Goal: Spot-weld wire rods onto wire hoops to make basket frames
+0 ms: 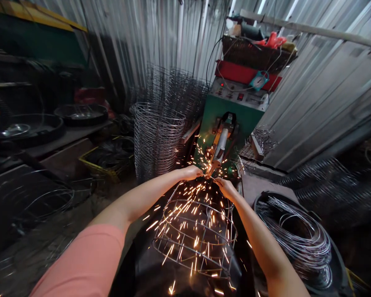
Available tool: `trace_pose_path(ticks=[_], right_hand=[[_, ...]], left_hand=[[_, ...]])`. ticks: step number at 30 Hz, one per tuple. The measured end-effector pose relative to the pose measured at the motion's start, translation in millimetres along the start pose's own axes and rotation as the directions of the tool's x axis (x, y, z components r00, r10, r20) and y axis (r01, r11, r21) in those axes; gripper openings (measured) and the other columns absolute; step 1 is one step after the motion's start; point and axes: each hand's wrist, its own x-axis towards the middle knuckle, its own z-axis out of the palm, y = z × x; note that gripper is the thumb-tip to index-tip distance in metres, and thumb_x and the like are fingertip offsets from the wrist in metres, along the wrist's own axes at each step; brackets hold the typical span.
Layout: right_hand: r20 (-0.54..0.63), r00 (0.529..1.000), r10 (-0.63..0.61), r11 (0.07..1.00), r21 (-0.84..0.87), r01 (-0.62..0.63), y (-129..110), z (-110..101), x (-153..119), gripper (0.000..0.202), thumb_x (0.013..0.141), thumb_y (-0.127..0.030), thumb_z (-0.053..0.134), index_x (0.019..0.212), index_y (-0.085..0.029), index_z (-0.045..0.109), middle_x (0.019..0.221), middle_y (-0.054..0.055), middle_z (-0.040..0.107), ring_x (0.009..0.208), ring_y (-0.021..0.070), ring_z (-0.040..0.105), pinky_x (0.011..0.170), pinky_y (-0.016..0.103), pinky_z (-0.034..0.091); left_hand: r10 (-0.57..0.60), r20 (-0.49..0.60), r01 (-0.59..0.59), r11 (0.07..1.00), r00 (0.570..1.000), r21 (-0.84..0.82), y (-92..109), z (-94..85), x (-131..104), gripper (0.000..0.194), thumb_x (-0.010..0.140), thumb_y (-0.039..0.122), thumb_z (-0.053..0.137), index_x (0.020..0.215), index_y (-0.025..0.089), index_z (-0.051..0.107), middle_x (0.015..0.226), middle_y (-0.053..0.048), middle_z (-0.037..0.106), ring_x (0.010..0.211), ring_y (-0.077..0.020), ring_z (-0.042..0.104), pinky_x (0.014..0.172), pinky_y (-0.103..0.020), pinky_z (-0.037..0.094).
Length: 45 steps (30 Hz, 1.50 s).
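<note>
A wire basket frame lies over my lap, its far end at the electrode tip of a green spot welding machine. My left hand pinches the frame's wire just left of the electrode. On the other side, my right hand has its fingers closed on the wire too. Bright sparks burst from the contact point between both hands and fall across the frame and the dark apron. The fingertips are small and partly hidden by glare.
Stacked wire frames stand left of the machine. A tub with wire rings sits at my right. Further left are a yellow crate and round black trays. A dial scale is on the machine.
</note>
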Motion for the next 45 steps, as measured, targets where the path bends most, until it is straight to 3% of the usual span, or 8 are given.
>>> trace_pose_path(ticks=[10,20,27,32,36,39,41,45], right_hand=[[0.010,0.995,0.104,0.994,-0.032,-0.104,-8.9,-7.0,1.1,0.026,0.083,-0.022,0.045,0.100,-0.019,0.065,0.090,0.006,0.068,0.085,0.0205,0.060,0.075,0.027,0.044],[0.011,0.988,0.154,0.988,0.006,-0.154,-6.9,-8.5,-0.7,0.024,0.081,-0.022,0.049,0.097,-0.016,0.066,0.095,0.006,0.068,0.091,0.0204,0.061,0.081,0.028,0.044],[-0.038,0.993,0.108,0.990,0.097,-0.104,-35.8,-24.1,-92.6,0.034,0.085,-0.037,0.043,0.098,-0.015,0.066,0.099,0.009,0.067,0.094,0.0236,0.060,0.083,0.033,0.044],[0.102,0.991,-0.089,0.984,0.164,0.072,-105.7,28.4,-171.8,0.043,0.081,-0.045,0.050,0.111,-0.015,0.061,0.109,0.011,0.063,0.101,0.0244,0.058,0.088,0.034,0.044],[0.168,0.976,-0.137,0.990,0.042,0.131,-124.2,77.0,-192.0,0.031,0.085,-0.032,0.047,0.106,-0.017,0.063,0.100,0.011,0.066,0.092,0.0244,0.061,0.080,0.033,0.047],[0.097,0.987,-0.129,0.990,0.073,0.122,-103.0,92.0,-194.6,0.031,0.087,-0.029,0.038,0.097,-0.019,0.066,0.089,0.010,0.068,0.083,0.0227,0.063,0.074,0.031,0.048],[0.019,0.995,-0.102,0.979,0.177,0.097,-81.0,92.9,-196.2,0.034,0.087,-0.034,0.037,0.098,-0.018,0.065,0.090,0.009,0.068,0.081,0.0215,0.064,0.073,0.031,0.049],[-0.038,0.998,0.041,0.928,0.372,-0.024,-43.8,90.4,-201.2,0.037,0.085,-0.044,0.041,0.097,-0.017,0.063,0.088,0.008,0.068,0.079,0.0198,0.064,0.072,0.027,0.050]], left_hand=[[-0.146,0.135,0.144,0.989,0.980,0.022,16.8,-14.9,-9.3,0.029,0.077,0.017,0.048,0.099,0.016,0.067,0.053,0.001,0.054,0.046,-0.0102,0.047,0.053,-0.020,0.037],[-0.214,0.164,0.213,0.977,0.963,0.023,30.6,-27.1,-14.2,0.022,0.076,0.019,0.052,0.091,0.016,0.067,0.044,0.003,0.048,0.041,-0.0111,0.045,0.051,-0.022,0.036],[-0.218,0.073,0.211,0.973,0.973,0.098,55.1,-33.5,-27.4,0.011,0.070,0.011,0.056,0.063,0.013,0.064,0.051,-0.004,0.056,0.063,-0.0172,0.057,0.063,-0.023,0.040],[-0.257,0.031,0.250,0.957,0.966,0.144,76.7,-23.0,-25.1,0.010,0.063,0.006,0.060,0.056,0.013,0.063,0.058,-0.010,0.061,0.076,-0.0250,0.062,0.069,-0.028,0.041],[-0.266,0.044,0.258,0.957,0.963,0.135,92.2,-23.0,-28.6,0.013,0.066,0.016,0.064,0.077,0.012,0.068,0.078,-0.014,0.067,0.086,-0.0275,0.062,0.073,-0.028,0.042],[-0.192,-0.031,0.193,0.981,0.981,0.036,87.9,-35.2,-52.0,0.041,0.070,0.033,0.063,0.106,0.015,0.061,0.100,-0.013,0.066,0.098,-0.0266,0.058,0.080,-0.029,0.041],[-0.138,-0.202,0.116,0.986,0.970,-0.119,72.7,-40.1,-82.6,0.051,0.073,0.042,0.059,0.117,0.017,0.054,0.105,-0.011,0.064,0.099,-0.0245,0.057,0.084,-0.030,0.040],[-0.354,-0.427,0.050,0.814,0.832,-0.579,29.0,-10.2,-165.2,0.044,0.077,0.047,0.051,0.107,0.016,0.055,0.093,-0.007,0.063,0.083,-0.0167,0.059,0.077,-0.029,0.044]])
